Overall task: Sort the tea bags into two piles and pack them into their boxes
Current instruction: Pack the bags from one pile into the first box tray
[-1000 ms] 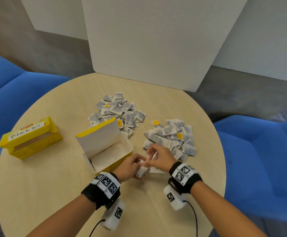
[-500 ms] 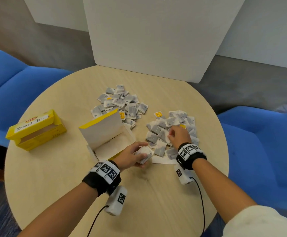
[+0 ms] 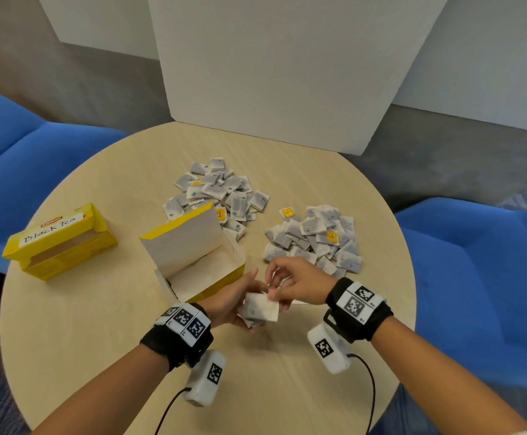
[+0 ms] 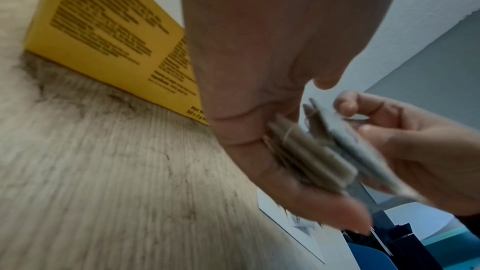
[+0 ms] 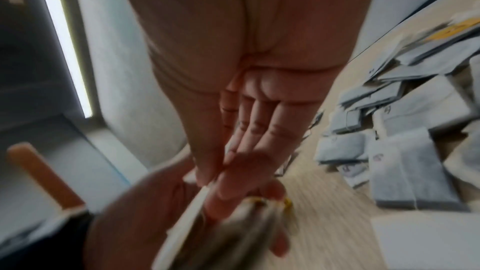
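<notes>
Round table (image 3: 99,324) carries it all: left hand (image 3: 231,301) cups a stack (image 3: 260,309) of bags, right hand (image 3: 296,282) pinches another onto it, likely squaring them for the open box (image 3: 199,265) beside, piles (image 3: 314,243) beyond.

Tabletop (image 3: 105,324): pale wood-grain laminate, matt and smooth, with fine dark streaks visible in the left wrist view. Open box (image 3: 193,259) at centre and second box (image 3: 59,243) at 9 o'clock: thin card, yellow printed outside with a slight sheen, plain matt grey-white inside; tea bags (image 3: 314,241) at 1 o'clock and tea bags (image 3: 218,193) at 12 o'clock: soft matt paper, grey-white, a few with yellow paper tags. Chairs (image 3: 475,277) at 3 and 9 o'clock: blue woven cloth, matt; wrist bands (image 3: 358,309): black cloth with matt printed white markers.
</notes>
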Action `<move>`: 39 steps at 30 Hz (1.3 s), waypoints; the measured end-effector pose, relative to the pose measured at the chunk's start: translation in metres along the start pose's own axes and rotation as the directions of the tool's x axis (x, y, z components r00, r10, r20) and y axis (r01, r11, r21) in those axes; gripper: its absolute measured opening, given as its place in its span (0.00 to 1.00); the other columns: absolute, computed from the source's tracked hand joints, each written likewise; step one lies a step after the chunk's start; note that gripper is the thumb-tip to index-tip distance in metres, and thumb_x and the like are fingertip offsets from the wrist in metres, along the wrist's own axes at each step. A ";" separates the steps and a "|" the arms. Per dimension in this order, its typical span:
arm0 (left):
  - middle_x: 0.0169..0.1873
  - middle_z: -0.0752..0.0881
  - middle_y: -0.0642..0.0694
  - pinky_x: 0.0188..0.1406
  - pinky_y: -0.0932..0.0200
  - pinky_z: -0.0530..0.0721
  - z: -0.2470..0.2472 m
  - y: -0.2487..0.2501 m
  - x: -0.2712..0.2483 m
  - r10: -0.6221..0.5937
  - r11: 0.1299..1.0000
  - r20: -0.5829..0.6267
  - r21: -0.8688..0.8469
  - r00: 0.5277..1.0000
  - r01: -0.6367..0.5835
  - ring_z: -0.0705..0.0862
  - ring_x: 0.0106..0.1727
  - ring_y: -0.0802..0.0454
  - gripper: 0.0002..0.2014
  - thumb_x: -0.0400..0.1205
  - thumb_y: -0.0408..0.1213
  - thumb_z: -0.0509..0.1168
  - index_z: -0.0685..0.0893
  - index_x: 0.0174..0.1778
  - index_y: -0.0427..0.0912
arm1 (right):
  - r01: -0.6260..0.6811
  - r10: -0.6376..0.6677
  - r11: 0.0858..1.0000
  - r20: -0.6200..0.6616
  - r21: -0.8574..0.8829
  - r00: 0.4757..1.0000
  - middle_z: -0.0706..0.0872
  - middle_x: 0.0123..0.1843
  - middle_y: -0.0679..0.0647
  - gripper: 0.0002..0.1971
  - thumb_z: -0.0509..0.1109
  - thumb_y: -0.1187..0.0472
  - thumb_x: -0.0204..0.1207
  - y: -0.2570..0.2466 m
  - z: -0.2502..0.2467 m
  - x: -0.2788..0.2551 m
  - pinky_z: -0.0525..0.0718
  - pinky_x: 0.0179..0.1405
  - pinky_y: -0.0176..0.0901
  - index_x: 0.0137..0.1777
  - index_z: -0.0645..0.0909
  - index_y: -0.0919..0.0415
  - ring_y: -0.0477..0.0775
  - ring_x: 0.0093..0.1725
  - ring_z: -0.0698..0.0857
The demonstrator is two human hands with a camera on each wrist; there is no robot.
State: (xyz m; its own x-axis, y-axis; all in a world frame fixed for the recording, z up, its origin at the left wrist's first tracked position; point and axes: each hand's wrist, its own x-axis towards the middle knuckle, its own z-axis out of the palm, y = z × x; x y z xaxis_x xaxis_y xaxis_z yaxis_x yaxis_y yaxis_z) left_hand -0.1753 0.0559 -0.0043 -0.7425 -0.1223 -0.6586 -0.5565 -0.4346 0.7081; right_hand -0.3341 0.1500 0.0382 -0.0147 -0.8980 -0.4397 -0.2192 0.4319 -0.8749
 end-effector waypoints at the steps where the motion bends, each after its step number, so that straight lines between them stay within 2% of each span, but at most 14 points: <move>1: 0.44 0.86 0.41 0.33 0.56 0.85 0.000 0.000 -0.003 0.007 0.999 0.045 0.037 0.999 -0.009 0.85 0.38 0.48 0.30 0.83 0.62 0.46 0.81 0.61 0.43 | -0.017 0.017 0.999 0.018 -0.032 1.000 0.86 0.37 0.56 0.13 0.73 0.75 0.72 0.002 0.006 0.003 0.86 0.28 0.41 0.46 0.76 0.59 0.51 0.26 0.87; 4: 0.51 0.85 0.44 0.34 0.59 0.84 -0.001 -0.004 -0.004 0.048 0.988 0.103 0.138 0.994 -0.062 0.83 0.40 0.52 0.19 0.83 0.53 0.59 0.81 0.62 0.44 | -0.030 0.024 0.995 -0.060 -0.099 0.998 0.86 0.36 0.54 0.14 0.74 0.74 0.70 0.014 0.017 0.013 0.84 0.26 0.41 0.44 0.77 0.55 0.51 0.25 0.86; 6: 0.51 0.82 0.42 0.32 0.60 0.83 -0.005 -0.009 -0.002 0.080 0.985 0.034 0.149 0.996 -0.084 0.83 0.38 0.53 0.12 0.84 0.43 0.62 0.80 0.62 0.43 | -0.026 0.008 0.997 -0.223 -0.078 0.975 0.85 0.38 0.53 0.13 0.74 0.72 0.71 0.025 0.016 0.022 0.81 0.24 0.40 0.44 0.77 0.54 0.51 0.25 0.84; 8: 0.50 0.80 0.44 0.31 0.61 0.84 -0.011 -0.014 0.000 0.118 0.986 -0.058 0.128 0.991 -0.110 0.83 0.38 0.53 0.10 0.85 0.36 0.62 0.80 0.61 0.45 | -0.077 0.015 0.991 -0.476 -0.110 0.879 0.83 0.42 0.53 0.09 0.70 0.70 0.74 0.040 0.004 0.033 0.80 0.30 0.42 0.46 0.79 0.54 0.53 0.31 0.83; 10: 0.54 0.79 0.44 0.34 0.60 0.85 -0.015 -0.018 -0.001 0.128 0.989 -0.100 0.093 0.987 -0.119 0.83 0.40 0.52 0.12 0.85 0.35 0.61 0.79 0.64 0.46 | -0.230 0.025 0.940 -0.622 -0.252 0.783 0.82 0.49 0.55 0.09 0.70 0.67 0.75 0.055 -0.013 0.041 0.77 0.44 0.40 0.53 0.80 0.56 0.55 0.45 0.83; 13: 0.54 0.79 0.41 0.35 0.60 0.85 -0.017 -0.020 -0.004 0.098 0.995 -0.095 0.003 0.991 -0.099 0.83 0.40 0.52 0.14 0.86 0.37 0.60 0.76 0.67 0.48 | -0.385 0.090 0.820 -0.568 -0.424 0.818 0.75 0.62 0.57 0.24 0.76 0.58 0.71 0.067 -0.023 0.045 0.76 0.58 0.42 0.67 0.76 0.58 0.57 0.60 0.79; 16: 0.56 0.78 0.40 0.35 0.61 0.86 -0.017 -0.024 -0.005 0.085 0.995 -0.109 -0.048 0.990 -0.091 0.84 0.41 0.52 0.17 0.85 0.32 0.61 0.75 0.69 0.48 | -0.410 0.100 0.769 -0.541 -0.490 0.835 0.71 0.64 0.55 0.29 0.80 0.52 0.66 0.069 -0.022 0.047 0.77 0.62 0.45 0.66 0.76 0.58 0.57 0.60 0.79; 20: 0.60 0.73 0.41 0.36 0.60 0.87 -0.016 -0.030 -0.004 0.076 0.997 -0.132 -0.014 0.988 -0.079 0.81 0.47 0.50 0.17 0.84 0.32 0.63 0.76 0.68 0.51 | -0.428 0.101 0.760 -0.562 -0.488 0.821 0.71 0.59 0.54 0.21 0.81 0.52 0.66 0.070 -0.021 0.048 0.80 0.55 0.45 0.55 0.80 0.59 0.56 0.52 0.81; 24: 0.60 0.71 0.44 0.36 0.60 0.87 -0.016 -0.031 -0.005 0.070 0.997 -0.129 0.023 0.989 -0.068 0.79 0.51 0.47 0.18 0.83 0.33 0.63 0.77 0.68 0.53 | -0.401 0.097 0.776 -0.537 -0.486 0.838 0.73 0.47 0.51 0.15 0.78 0.57 0.68 0.066 -0.021 0.048 0.74 0.41 0.43 0.45 0.73 0.56 0.54 0.43 0.77; 27: 0.62 0.72 0.45 0.41 0.58 0.88 -0.017 -0.032 -0.004 0.091 0.996 -0.116 0.031 0.989 -0.088 0.79 0.53 0.47 0.18 0.83 0.30 0.64 0.78 0.65 0.53 | -0.360 0.106 0.847 -0.541 -0.391 0.835 0.78 0.38 0.49 0.09 0.75 0.62 0.70 0.064 -0.023 0.045 0.74 0.37 0.40 0.43 0.75 0.55 0.53 0.41 0.79; 30: 0.62 0.74 0.43 0.43 0.59 0.87 -0.017 -0.030 -0.003 0.119 0.993 -0.125 0.011 0.985 -0.119 0.80 0.52 0.49 0.16 0.83 0.28 0.62 0.79 0.64 0.50 | -0.206 0.116 0.973 -0.558 -0.101 0.822 0.84 0.42 0.56 0.08 0.73 0.66 0.74 0.054 -0.020 0.034 0.82 0.32 0.39 0.50 0.80 0.59 0.52 0.36 0.83; 33: 0.58 0.76 0.42 0.41 0.59 0.87 -0.011 -0.024 -0.002 0.115 0.991 -0.143 -0.045 0.983 -0.123 0.80 0.49 0.50 0.14 0.86 0.30 0.56 0.78 0.64 0.49 | -0.024 0.129 0.972 -0.446 0.233 0.886 0.87 0.32 0.56 0.11 0.73 0.71 0.74 0.034 -0.007 0.016 0.84 0.26 0.36 0.55 0.79 0.69 0.50 0.26 0.84; 35: 0.58 0.76 0.40 0.41 0.57 0.87 -0.006 -0.019 -0.001 0.095 0.992 -0.139 -0.071 0.986 -0.105 0.80 0.47 0.48 0.12 0.88 0.35 0.54 0.76 0.64 0.52 | -0.016 0.120 0.959 -0.353 0.284 0.928 0.86 0.26 0.51 0.11 0.74 0.72 0.73 0.028 0.006 0.008 0.85 0.26 0.37 0.54 0.79 0.69 0.50 0.25 0.84; 39: 0.50 0.82 0.41 0.39 0.56 0.86 0.003 -0.011 -0.002 0.074 0.992 -0.124 -0.091 0.990 -0.086 0.82 0.44 0.49 0.17 0.88 0.50 0.49 0.74 0.69 0.50 | -0.037 0.107 0.975 -0.317 0.217 0.942 0.83 0.34 0.54 0.09 0.76 0.72 0.70 0.026 0.032 0.010 0.86 0.26 0.38 0.47 0.80 0.64 0.49 0.27 0.86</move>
State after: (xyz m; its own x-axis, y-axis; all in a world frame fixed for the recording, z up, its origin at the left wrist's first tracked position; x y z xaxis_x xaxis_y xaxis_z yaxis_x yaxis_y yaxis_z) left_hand -0.1688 0.0633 -0.0101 -0.7297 -0.2638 -0.6308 -0.4547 -0.5018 0.7358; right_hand -0.3090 0.1549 0.0044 -0.3463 -0.8268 -0.4433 -0.0013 0.4730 -0.8811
